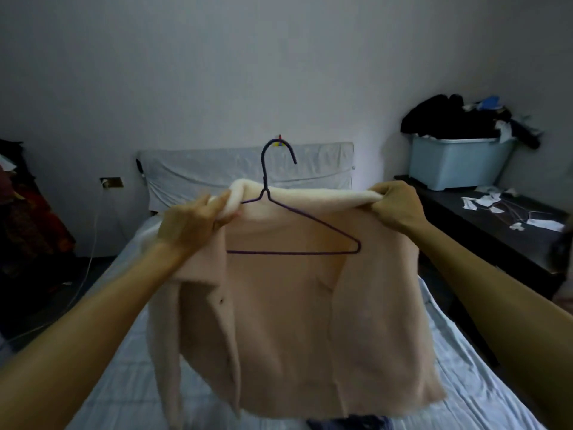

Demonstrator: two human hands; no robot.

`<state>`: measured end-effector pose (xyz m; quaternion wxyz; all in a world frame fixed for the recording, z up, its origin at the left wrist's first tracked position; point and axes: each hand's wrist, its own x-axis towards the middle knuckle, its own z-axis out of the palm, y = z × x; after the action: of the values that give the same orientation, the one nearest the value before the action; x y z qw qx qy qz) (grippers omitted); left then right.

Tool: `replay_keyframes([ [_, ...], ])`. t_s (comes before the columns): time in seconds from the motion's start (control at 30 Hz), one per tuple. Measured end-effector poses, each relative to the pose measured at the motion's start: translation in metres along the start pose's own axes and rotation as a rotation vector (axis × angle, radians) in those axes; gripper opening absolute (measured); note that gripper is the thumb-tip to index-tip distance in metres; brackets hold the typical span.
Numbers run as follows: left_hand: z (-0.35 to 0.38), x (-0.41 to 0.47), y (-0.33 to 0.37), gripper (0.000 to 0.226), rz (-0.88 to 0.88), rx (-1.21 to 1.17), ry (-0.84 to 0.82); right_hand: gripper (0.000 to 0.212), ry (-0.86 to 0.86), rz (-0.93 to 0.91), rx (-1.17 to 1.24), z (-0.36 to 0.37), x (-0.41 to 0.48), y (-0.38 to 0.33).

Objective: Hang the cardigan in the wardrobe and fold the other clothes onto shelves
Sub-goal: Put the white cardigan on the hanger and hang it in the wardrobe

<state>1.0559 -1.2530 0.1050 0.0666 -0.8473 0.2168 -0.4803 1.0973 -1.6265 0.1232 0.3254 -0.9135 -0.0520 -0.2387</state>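
A fluffy cream cardigan (279,321) hangs open in the air over the bed, front towards me. Inside it sits a purple wire hanger (297,240), its hook sticking up above the collar. My left hand (192,223) grips the collar and left shoulder, where the hanger's left end is hidden under the fabric. At the other side, my right hand (395,206) grips the right shoulder of the cardigan. The hanger's right corner lies bare inside the open front. A dark garment (347,423) peeks out on the bed below the hem.
The bed (124,367) has a pale blue sheet and a covered headboard (217,169). At the right stands a dark table (496,231) with paper scraps and a light blue bin (459,164) heaped with dark clothes. Colourful clothes hang at the left edge (28,218).
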Motion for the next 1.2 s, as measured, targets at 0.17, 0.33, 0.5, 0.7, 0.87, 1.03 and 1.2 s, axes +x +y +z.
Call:
replay_keyframes([
  [0.17, 0.002, 0.014, 0.001, 0.038, -0.108, 0.086, -0.059, 0.018, 0.052, 0.034, -0.106, 0.009, 0.004, -0.006],
  [0.33, 0.000, 0.031, 0.005, 0.041, -0.152, 0.247, -0.195, 0.018, 0.077, 0.056, -0.099, 0.022, 0.002, -0.009],
  [0.5, -0.005, 0.049, 0.012, 0.041, -0.234, 0.299, -0.369, 0.024, 0.148, 0.062, -0.096, 0.014, 0.010, -0.027],
  [0.7, 0.002, 0.069, 0.047, 0.026, -0.290, 0.303, -0.429, 0.028, 0.228, 0.087, 0.035, 0.030, 0.000, -0.055],
  [0.87, 0.014, 0.062, 0.047, 0.025, -0.317, 0.160, -0.382, 0.027, 0.294, 0.065, 0.114, 0.029, -0.011, -0.049],
  [1.03, 0.004, 0.057, 0.050, 0.049, -0.131, -0.012, -0.149, 0.025, 0.268, 0.018, -0.189, -0.012, 0.009, -0.001],
  [1.2, 0.002, 0.057, 0.072, 0.050, -0.005, 0.026, -0.151, 0.024, 0.234, -0.045, -0.436, -0.029, 0.012, 0.015],
])
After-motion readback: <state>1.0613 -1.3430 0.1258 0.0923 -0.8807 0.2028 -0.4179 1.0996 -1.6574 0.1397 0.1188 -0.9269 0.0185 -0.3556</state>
